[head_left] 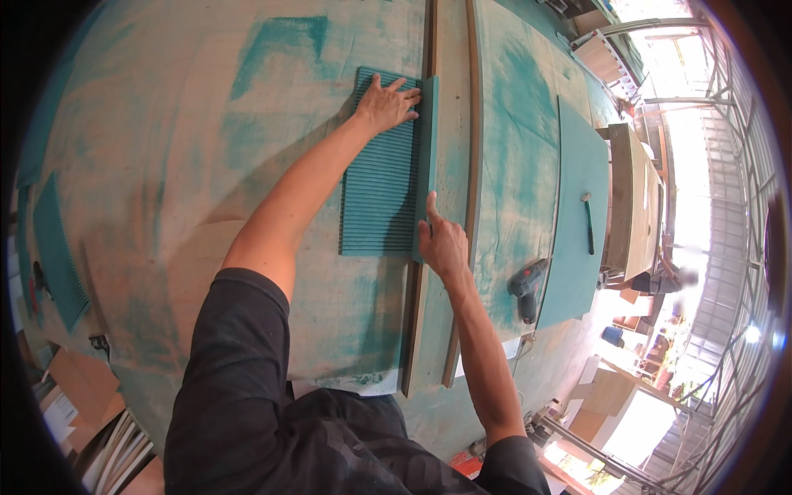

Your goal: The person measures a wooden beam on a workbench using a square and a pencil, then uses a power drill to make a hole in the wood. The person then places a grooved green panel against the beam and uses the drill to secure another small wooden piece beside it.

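Note:
A dark teal ribbed panel (375, 198) lies on the big stained worktable (247, 165), its grooves running crosswise. My left hand (388, 106) rests on the panel's far end, fingers spread, with the fingertips close to its right edge. Along that edge runs a narrow teal strip (427, 140), set against a long wooden board (452, 107). Farther down, my right hand (446, 247) touches the near part of the strip and the board. Its index finger is stretched out forward and the thumb stands apart; its other fingers are partly hidden.
Right of the board, a power drill (528, 289) lies on the table, and a hammer (589, 223) on a teal sheet (573, 272). A toothed-edge teal panel (59, 247) and red-handled pliers (39, 282) are at the far left. Another person (660, 283) is beyond the wooden crate (631, 202).

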